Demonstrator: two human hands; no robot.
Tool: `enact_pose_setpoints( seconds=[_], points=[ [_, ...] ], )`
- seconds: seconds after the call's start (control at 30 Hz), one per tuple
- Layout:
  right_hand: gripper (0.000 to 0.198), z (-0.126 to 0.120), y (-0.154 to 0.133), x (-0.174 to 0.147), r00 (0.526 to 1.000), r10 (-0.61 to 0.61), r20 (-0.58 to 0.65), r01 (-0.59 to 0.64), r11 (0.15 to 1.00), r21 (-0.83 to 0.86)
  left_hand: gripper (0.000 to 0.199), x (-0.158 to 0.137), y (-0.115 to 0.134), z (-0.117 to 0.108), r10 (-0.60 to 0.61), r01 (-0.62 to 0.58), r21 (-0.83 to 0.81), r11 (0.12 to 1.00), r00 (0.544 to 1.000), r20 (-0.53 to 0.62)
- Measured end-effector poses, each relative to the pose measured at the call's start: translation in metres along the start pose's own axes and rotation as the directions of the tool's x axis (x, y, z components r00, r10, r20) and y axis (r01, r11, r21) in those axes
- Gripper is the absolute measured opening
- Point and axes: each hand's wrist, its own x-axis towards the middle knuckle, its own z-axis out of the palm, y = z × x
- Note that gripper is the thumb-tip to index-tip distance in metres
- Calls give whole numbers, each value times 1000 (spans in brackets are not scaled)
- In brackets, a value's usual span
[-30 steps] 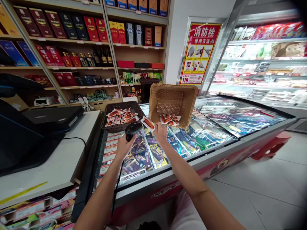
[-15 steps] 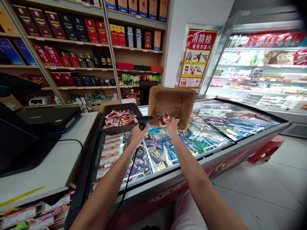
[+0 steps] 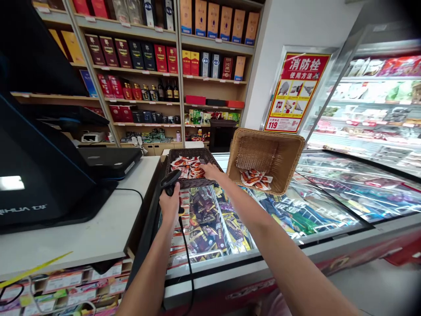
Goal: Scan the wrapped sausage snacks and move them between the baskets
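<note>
My left hand (image 3: 169,202) grips a black handheld barcode scanner (image 3: 171,181) by its handle, and the scanner's cable hangs down over the freezer. At the right side of a dark brown woven basket (image 3: 210,154), my right hand (image 3: 212,171) has its fingers closed at a small red-and-white snack packet (image 3: 199,170). Several similar packets (image 3: 184,163) are heaped in this basket. To the right, a light tan woven basket (image 3: 285,164) leans tilted toward me, with several of the same packets (image 3: 256,179) at its bottom.
Both baskets rest on the glass-topped freezer (image 3: 204,259) with bagged ice creams inside. At left, a white counter (image 3: 82,228) carries a black checkout terminal (image 3: 42,175). Shelves of boxed bottles (image 3: 138,57) stand behind; a red poster (image 3: 296,92) hangs on the wall.
My right hand has moved left from the tan basket to the dark basket, leaving packets in the tan one. My left hand has lowered the scanner leftward. The view has turned left.
</note>
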Motion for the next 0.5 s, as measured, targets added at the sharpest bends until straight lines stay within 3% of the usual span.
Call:
enact_pose_setpoints(
  seconds=[0.23,0.33,0.43,0.5],
  points=[
    [56,-4,-2,25,953,-249,175,252,968,4,46,-4,-4,10,31,-31,-9,999,996,80],
    [51,-4,0,30,936,-286,206,298,954,-27,45,-4,-5,8,27,-25,-20,999,996,82],
    [41,-9,6,28,958,-268,98,273,961,-39,45,-2,-6,7,16,-14,-19,1000,996,84],
    [32,-14,15,20,978,-199,-68,200,980,11,46,-1,-6,6,20,-20,2,1000,995,95]
  ],
)
